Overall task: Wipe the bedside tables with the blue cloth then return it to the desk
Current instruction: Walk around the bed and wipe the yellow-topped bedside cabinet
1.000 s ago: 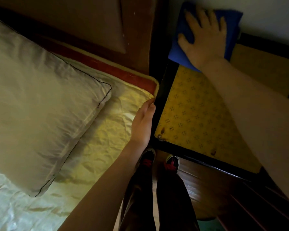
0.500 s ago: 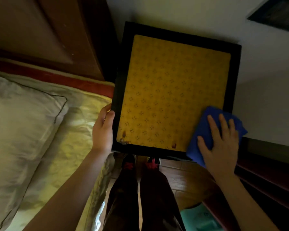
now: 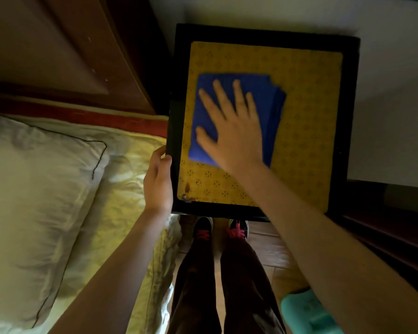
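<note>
From the head camera, the blue cloth (image 3: 269, 121) lies folded flat on the yellow patterned top of the bedside table (image 3: 307, 145), in its left half; it is slightly longer from near to far than across, and its long axis points away from the person with a slight tilt; its layers fan out at the far right corner. The right hand (image 3: 234, 131), a little blurred, presses flat on it with fingers straight and spread, pointing away. The left hand (image 3: 158, 179) holds the table's black left rim, fingers curled at the edge. Left of the table are a bed sheet (image 3: 121, 213), a pillow (image 3: 34, 201) and a wooden headboard (image 3: 58, 44); the person's shoes (image 3: 203, 229) stand just below the near rim; a teal object (image 3: 304, 312) lies on the floor, partly behind the right forearm.
</note>
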Motion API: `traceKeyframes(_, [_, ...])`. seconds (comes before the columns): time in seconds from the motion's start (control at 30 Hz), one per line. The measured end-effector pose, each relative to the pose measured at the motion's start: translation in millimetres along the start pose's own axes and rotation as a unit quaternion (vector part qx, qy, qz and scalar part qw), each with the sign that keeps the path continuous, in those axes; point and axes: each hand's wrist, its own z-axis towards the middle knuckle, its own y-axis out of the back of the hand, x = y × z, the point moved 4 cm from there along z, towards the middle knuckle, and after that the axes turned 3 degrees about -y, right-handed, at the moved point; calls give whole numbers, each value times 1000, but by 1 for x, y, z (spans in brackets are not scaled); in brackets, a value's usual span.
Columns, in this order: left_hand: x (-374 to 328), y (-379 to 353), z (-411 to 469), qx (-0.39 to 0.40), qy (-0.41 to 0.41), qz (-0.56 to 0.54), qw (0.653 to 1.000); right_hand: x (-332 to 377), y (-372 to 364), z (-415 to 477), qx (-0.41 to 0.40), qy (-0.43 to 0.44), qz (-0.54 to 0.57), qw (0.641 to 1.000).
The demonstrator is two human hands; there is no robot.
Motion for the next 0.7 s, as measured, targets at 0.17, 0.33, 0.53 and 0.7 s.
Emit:
traceKeyframes(0.17, [-4, 0, -4, -5, -17, 13, 1000, 19, -21, -117, 55, 66, 24, 996])
traceKeyframes(0.33, [-5, 0, -5, -3, -21, 25, 999, 7, -11, -147, 67, 72, 81, 992])
traceKeyframes(0.53, [-4, -1, -6, -14, -13, 35, 999, -31, 15, -169, -1, -299, 124, 946])
traceKeyframes(0.7, [-3, -1, -6, -13, -7, 43, 999, -14, 8, -179, 47, -377, 107, 919])
